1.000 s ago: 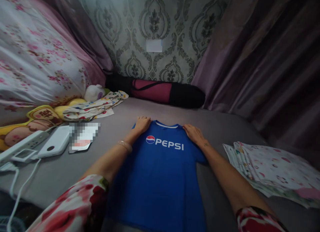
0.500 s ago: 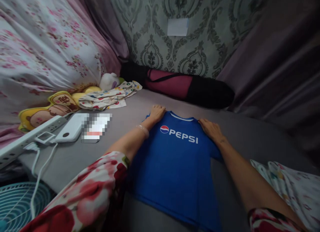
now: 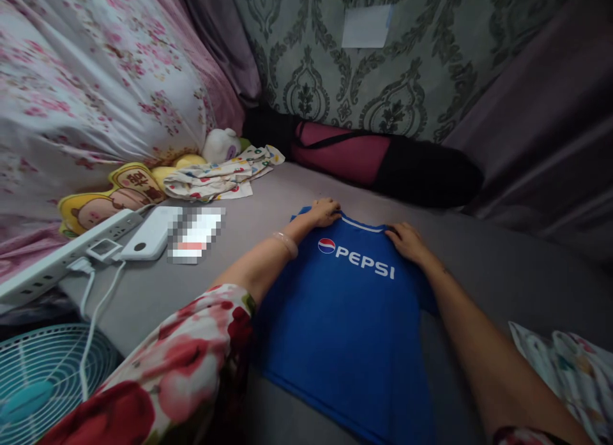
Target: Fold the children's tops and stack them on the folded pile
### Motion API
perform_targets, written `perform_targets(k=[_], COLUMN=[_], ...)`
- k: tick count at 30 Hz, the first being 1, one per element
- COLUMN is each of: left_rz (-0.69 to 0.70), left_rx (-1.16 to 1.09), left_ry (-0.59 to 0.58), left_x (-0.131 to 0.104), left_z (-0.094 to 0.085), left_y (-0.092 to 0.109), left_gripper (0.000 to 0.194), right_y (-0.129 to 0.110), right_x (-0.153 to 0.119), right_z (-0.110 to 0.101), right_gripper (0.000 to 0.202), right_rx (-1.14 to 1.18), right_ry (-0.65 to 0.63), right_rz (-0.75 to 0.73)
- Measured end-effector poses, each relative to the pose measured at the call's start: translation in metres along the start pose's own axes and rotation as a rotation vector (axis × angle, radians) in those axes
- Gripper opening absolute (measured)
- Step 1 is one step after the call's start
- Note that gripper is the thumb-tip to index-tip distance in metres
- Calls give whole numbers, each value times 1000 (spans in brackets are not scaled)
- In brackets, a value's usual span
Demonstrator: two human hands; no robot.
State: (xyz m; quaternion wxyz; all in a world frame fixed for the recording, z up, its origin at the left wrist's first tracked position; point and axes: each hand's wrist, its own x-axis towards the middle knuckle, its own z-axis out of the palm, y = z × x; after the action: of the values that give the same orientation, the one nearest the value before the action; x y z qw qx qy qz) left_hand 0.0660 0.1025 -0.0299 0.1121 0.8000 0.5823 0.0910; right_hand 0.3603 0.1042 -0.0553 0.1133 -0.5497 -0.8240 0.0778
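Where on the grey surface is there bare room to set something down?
The grey surface is bare between the long bag and the blue shirt, and right of the right hand, beyond the folded cloths. It is crowded on the left: power strip, white device, pixelated item, patterned cloth.

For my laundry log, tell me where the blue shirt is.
In the head view, the blue shirt lies just right of centre on the grey surface, the left hand and right hand at its shoulders.
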Motion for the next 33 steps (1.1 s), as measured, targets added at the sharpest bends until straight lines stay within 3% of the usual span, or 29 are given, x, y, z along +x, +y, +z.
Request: perform_targets(k=[12, 18, 28, 33], left_rz=[33, -81, -227, -253], left_rx=[-18, 45, 124, 109], left_ry=[91, 128, 154, 136], left_x=[8, 14, 14, 7], left_z=[11, 10, 18, 9], left_y=[-3, 3, 7, 5], left_gripper=[29, 39, 70, 75], right_y=[-8, -27, -47, -33], right_x=[1, 0, -3, -9], right_z=[0, -5, -6, -18], right_gripper=[25, 35, 42, 60], right_rx=[31, -25, -172, -169], right_ry=[38, -29, -8, -53], right_rz=[60, 227, 327, 386])
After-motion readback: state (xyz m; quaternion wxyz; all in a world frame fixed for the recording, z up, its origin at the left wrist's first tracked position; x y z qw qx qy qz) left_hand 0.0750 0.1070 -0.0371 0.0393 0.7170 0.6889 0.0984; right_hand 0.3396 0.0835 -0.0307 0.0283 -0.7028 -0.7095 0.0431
